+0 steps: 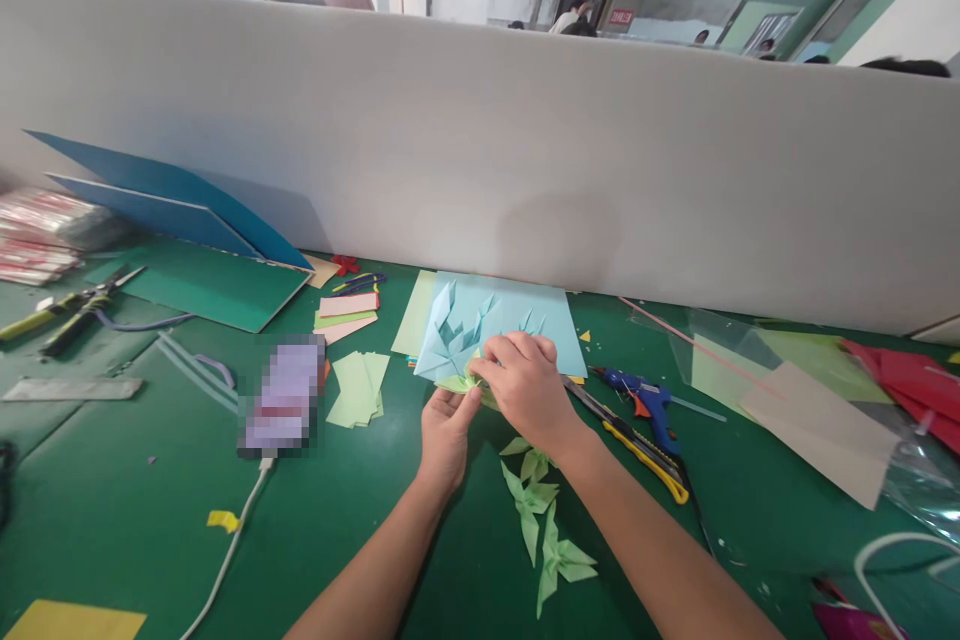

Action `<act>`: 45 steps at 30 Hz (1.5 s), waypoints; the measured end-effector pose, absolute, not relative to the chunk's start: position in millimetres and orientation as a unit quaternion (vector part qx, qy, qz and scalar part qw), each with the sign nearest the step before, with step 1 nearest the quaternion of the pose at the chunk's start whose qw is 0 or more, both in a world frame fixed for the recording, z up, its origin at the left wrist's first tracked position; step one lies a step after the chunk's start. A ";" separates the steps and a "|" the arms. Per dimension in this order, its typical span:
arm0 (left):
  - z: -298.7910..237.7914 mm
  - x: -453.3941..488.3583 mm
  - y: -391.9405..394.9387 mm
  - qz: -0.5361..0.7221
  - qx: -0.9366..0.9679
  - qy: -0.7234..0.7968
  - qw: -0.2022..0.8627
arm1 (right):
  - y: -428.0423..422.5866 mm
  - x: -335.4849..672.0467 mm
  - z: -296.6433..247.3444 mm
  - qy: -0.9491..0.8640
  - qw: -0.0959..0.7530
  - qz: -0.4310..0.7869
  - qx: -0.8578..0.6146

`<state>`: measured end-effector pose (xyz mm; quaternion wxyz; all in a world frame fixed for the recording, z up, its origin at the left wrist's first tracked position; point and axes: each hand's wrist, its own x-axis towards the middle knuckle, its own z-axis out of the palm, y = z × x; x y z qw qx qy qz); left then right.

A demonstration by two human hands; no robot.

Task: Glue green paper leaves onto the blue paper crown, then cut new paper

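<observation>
My left hand [445, 432] and my right hand [526, 386] meet over a small light-green folded paper piece [459, 383] on the green table. Both hands are closed on it in a pinch, the right hand's fingers curled over its top. Just behind it lies a light-blue paper sheet [517, 312] with pointed blue folded shapes [454, 330] on its left part. Several finished green folded paper pieces [546, 520] lie between my forearms.
A blue glue gun [646, 400] and a yellow utility knife [637, 442] lie right of my right hand. Green paper squares [357, 386], a blurred phone [283, 398] with a white cable, pliers [71, 308], blue boards [172, 195], and red paper [911, 375] surround. A white partition [480, 150] runs behind.
</observation>
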<state>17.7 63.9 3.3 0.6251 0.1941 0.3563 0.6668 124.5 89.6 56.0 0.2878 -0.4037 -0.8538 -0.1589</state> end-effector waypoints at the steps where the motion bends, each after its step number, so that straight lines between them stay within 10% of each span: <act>1: 2.1 17.5 64.4 0.667 0.196 0.357 0.624 | 89.4 124.5 55.9 -0.854 0.286 -0.156 -0.405; 24: 6.2 13.4 68.6 0.662 0.171 0.371 0.628 | 65.6 149.4 68.4 -0.782 0.374 -0.117 -0.484; 45: 4.3 -26.1 54.9 0.627 0.133 0.372 0.672 | 57.0 143.2 6.1 -0.658 0.418 0.250 -0.575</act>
